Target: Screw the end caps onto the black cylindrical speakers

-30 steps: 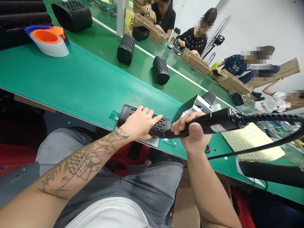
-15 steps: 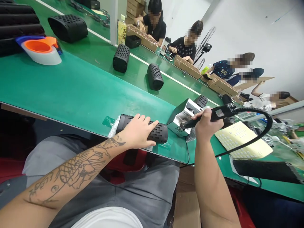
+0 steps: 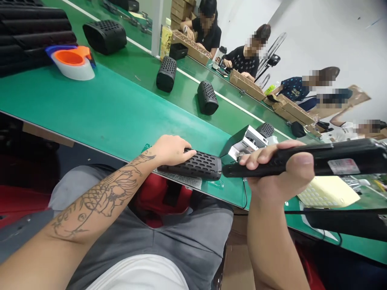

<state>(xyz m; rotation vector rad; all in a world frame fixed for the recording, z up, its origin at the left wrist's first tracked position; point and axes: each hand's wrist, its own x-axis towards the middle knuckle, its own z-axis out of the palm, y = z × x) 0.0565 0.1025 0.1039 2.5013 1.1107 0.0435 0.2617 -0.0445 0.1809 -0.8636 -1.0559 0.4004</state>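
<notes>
My left hand (image 3: pixel 173 151) grips the left part of a black perforated speaker housing (image 3: pixel 204 164), which lies on its side at the bench's near edge. Bubble wrap (image 3: pixel 193 182) shows beneath it. In my right hand (image 3: pixel 281 173) is a black electric screwdriver (image 3: pixel 320 158), held almost level with the fingers wrapped round it. Its tip end points left at the housing's right end. The bit itself and any screw are too small to make out. Just behind my right hand stands a silver screw feeder (image 3: pixel 246 143), partly covered by my fingers.
More black housings (image 3: pixel 207 98) stand along the green bench (image 3: pixel 99 108). An orange and white tape dispenser (image 3: pixel 74 64) and stacked black parts (image 3: pixel 33 40) lie at left. A yellow perforated sheet (image 3: pixel 332 192) sits at right. Co-workers sit across the bench behind cardboard trays (image 3: pixel 246 84).
My right hand has brought the screwdriver away from the screw feeder to the right end of the housing. My left hand's spread fingers have drawn in around the housing. The view has shifted slightly.
</notes>
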